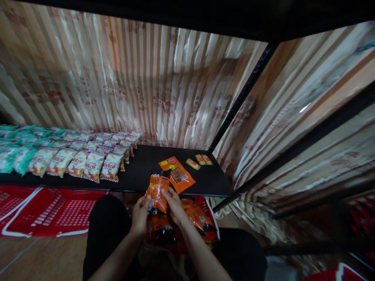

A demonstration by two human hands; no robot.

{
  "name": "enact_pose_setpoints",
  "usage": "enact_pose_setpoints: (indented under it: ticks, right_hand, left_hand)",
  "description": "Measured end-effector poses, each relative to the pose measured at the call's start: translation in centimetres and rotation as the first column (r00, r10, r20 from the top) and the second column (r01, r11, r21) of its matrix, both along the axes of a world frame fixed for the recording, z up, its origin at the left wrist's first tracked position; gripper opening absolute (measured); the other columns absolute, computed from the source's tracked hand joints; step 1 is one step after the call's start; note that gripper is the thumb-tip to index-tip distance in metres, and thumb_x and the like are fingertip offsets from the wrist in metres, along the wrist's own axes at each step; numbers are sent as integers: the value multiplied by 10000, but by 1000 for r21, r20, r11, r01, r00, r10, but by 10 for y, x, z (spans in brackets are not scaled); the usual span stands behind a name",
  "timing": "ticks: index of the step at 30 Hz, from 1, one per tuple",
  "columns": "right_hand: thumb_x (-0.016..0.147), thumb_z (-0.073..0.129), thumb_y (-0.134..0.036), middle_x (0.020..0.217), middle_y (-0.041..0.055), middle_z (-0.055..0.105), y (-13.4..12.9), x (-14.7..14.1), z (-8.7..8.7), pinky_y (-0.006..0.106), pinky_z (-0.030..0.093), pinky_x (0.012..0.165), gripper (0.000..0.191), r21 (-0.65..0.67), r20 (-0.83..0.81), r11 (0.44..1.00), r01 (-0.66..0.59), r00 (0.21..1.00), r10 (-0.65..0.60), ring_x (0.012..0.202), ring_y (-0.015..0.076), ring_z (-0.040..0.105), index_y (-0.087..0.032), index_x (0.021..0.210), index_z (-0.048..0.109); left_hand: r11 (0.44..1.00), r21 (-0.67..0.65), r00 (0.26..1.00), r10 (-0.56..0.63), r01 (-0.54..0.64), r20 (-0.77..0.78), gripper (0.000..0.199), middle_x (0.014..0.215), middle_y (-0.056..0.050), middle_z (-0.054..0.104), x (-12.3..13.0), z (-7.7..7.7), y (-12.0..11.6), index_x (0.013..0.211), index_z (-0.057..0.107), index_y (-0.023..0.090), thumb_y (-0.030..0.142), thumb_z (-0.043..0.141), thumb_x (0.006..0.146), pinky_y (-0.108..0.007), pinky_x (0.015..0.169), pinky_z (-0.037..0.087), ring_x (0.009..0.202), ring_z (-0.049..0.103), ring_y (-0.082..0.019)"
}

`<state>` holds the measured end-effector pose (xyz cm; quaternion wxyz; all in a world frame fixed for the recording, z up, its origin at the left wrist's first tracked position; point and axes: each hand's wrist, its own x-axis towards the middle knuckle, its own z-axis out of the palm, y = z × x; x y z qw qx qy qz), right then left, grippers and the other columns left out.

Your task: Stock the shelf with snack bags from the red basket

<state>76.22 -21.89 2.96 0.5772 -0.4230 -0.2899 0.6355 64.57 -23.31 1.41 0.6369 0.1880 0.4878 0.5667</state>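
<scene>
Between my two hands, an orange and black snack bag [158, 193] is held up at the front edge of the black shelf [140, 164]. My left hand [140, 214] grips its left side, thumb on the front. On its right side, my right hand [175, 203] is closed on it with the thumb over the front. More orange and black bags [191, 214] lie below in a red basket [212, 218] between my knees. Just behind the held bag, a flat orange packet [182, 177] rests on the shelf.
Several small yellowish packets [199, 160] lie toward the shelf's right end. Rows of white snack bags [92, 164] and green bags [23, 158] stand at the left. Another red basket [70, 207] is under the shelf. A black metal post [246, 93] rises at the back right corner.
</scene>
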Motion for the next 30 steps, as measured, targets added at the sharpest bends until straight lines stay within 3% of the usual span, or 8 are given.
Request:
enact_pose_setpoints:
  ticks: [7, 10, 13, 17, 20, 22, 25, 30]
  right_hand:
    - [670, 704, -388, 962, 43, 685, -6, -14, -3, 321, 480, 829, 430, 67, -10, 998, 19, 1000, -19, 874, 187, 638, -197, 1033, 575]
    - [681, 693, -370, 990, 39, 676, -3, -19, -1, 314, 475, 847, 418, 85, 13, 993, 77, 997, -79, 900, 180, 629, -207, 1045, 566]
    - [683, 686, -356, 992, 40, 670, 5, -19, 2, 312, 480, 843, 426, 93, 41, 987, 128, 990, -132, 908, 179, 624, -208, 1061, 557]
    - [672, 688, -343, 1010, 44, 660, 16, -17, 1, 305, 483, 830, 471, 74, 135, 981, 182, 972, -191, 907, 181, 619, -203, 1095, 536]
    - [692, 662, -337, 1024, 39, 653, 22, -16, 0, 291, 475, 828, 449, 100, 213, 971, 216, 949, -233, 913, 178, 608, -201, 1101, 533]
    - [709, 637, -332, 1035, 38, 646, 24, -15, -1, 292, 468, 838, 444, 133, 252, 964, 232, 932, -259, 922, 180, 600, -201, 1119, 530]
    - [726, 606, -326, 1080, 44, 630, 26, -14, 1, 315, 440, 889, 479, 171, 355, 957, 235, 891, -282, 951, 187, 587, -202, 1179, 509]
    - [738, 575, -322, 1250, 71, 540, 26, -15, 2, 375, 314, 1029, 512, 230, 611, 943, 242, 718, -334, 1177, 232, 463, -207, 1232, 503]
  left_hand:
    - [999, 34, 996, -27, 30, -84, 497, 729, -27, 671, -3, -5, 11, 867, 623, 143, 520, 706, 555, -284, 644, 478, 659, 625, -177]
    - [997, 51, 990, -53, 60, -129, 487, 798, -44, 670, -4, -6, 20, 894, 615, 148, 507, 698, 576, -298, 703, 477, 730, 626, -187]
    - [998, 67, 971, 3, 13, -240, 445, 870, -69, 648, -4, -10, 32, 910, 600, 152, 428, 715, 580, -301, 752, 472, 795, 609, -186]
    - [981, 193, 866, 99, -3, -491, 356, 956, -75, 600, -1, -5, 46, 944, 604, 181, 324, 669, 624, -338, 838, 448, 885, 571, -204]
    - [949, 304, 739, 147, 81, -658, 233, 984, -63, 594, 1, 5, 51, 906, 637, 226, 255, 592, 680, -370, 953, 368, 980, 526, -225]
    - [934, 329, 705, 142, 136, -695, 205, 990, -61, 608, 3, 12, 52, 888, 647, 236, 233, 555, 705, -378, 986, 331, 1010, 511, -232]
    - [943, 285, 737, 69, 173, -673, 219, 1041, -74, 613, 7, 20, 52, 921, 645, 216, 242, 535, 733, -373, 997, 318, 1038, 512, -231]
    - [971, 151, 886, -101, 187, -452, 321, 1106, -87, 615, 16, 30, 52, 1015, 606, 185, 319, 604, 724, -317, 969, 352, 1064, 539, -220]
